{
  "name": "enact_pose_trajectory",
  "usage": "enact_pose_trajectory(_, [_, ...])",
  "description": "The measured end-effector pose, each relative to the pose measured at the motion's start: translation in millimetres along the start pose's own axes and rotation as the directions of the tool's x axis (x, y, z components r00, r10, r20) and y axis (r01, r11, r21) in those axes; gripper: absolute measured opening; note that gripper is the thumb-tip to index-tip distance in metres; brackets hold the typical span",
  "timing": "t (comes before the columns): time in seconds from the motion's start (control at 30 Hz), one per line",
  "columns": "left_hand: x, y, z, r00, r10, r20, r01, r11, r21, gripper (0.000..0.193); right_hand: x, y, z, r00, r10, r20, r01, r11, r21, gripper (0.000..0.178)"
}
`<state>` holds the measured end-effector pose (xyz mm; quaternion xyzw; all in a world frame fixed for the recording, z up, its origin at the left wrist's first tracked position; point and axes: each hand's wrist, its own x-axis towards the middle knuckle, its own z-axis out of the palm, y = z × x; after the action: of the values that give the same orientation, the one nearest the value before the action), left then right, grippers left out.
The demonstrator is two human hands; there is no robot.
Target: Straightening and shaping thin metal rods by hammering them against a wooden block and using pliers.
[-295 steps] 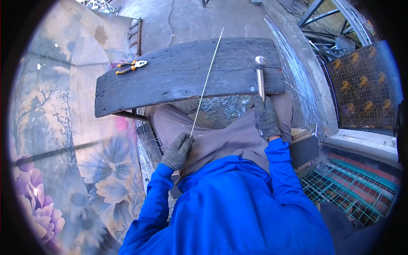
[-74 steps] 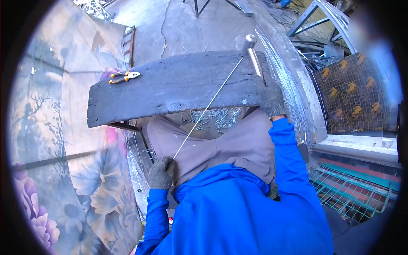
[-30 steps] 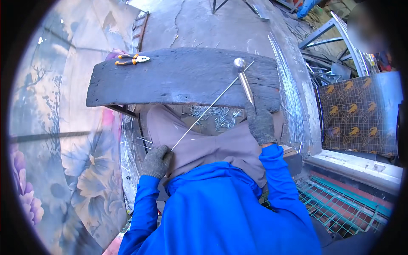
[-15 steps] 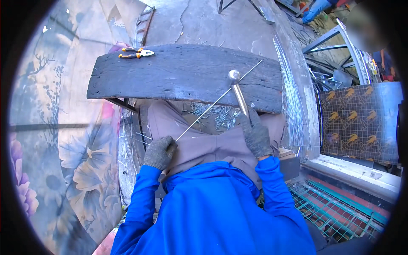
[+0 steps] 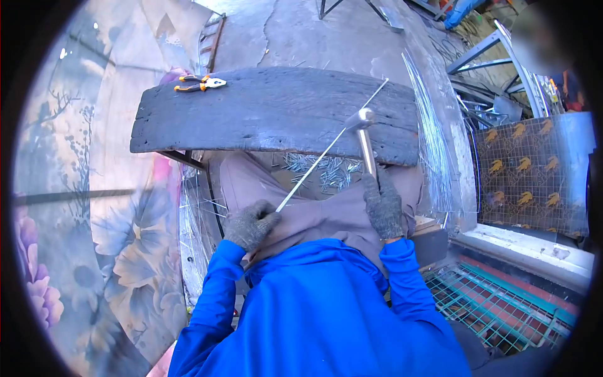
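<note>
My left hand (image 5: 251, 224), in a grey knit glove, grips the near end of a long thin metal rod (image 5: 326, 151). The rod runs diagonally up and right across a dark weathered wooden plank (image 5: 270, 116) that lies over my lap. In my gloved right hand (image 5: 383, 204) I hold a hammer by its handle, and the metal hammer head (image 5: 360, 118) rests on or just above the rod near the plank's right part. Blue sleeves cover both my arms.
Orange-handled pliers (image 5: 196, 82) lie on the plank's far left end. A pile of short cut wire pieces (image 5: 323, 171) lies below the plank's near edge. Thin wires (image 5: 433, 144) stand bundled at the right, wire mesh (image 5: 496, 308) at lower right, flowered sheeting (image 5: 113, 251) at left.
The hammer came down from a raised position at the plank's far edge onto the rod. My left hand kept hold of the rod's near end; the rod now lies flatter across the plank.
</note>
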<state>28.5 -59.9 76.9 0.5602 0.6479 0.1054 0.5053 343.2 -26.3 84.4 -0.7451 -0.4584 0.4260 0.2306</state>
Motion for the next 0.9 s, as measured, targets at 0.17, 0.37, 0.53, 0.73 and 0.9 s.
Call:
enact_pose_trajectory(0.17, [-4,89,15,0.851,0.100,0.515,0.356,0.611,-0.707,0.023,47,111,21,0.697,-0.643,-0.317,0.385,0.709,-0.591,0.039])
enact_pose_trajectory(0.37, [5,183,26,0.778,0.429,0.459,0.436,0.158,-0.886,0.028,59,135,13,0.749,-0.590,-0.300,0.502,0.802,-0.325,0.043])
enact_pose_trajectory(0.53, [24,214,33,0.692,0.611,0.385,0.615,-0.218,-0.758,0.034,29,47,-5,0.971,0.152,-0.186,-0.104,0.964,0.244,0.040])
enact_pose_trajectory(0.73, [31,222,30,0.703,0.614,0.359,0.584,-0.210,-0.784,0.038,40,72,4,0.972,-0.056,-0.229,0.095,0.982,0.163,0.041])
enact_pose_trajectory(0.9, [34,221,30,0.705,0.608,0.366,0.573,-0.184,-0.799,0.039,47,90,21,0.930,-0.055,-0.364,0.103,0.988,0.114,0.049])
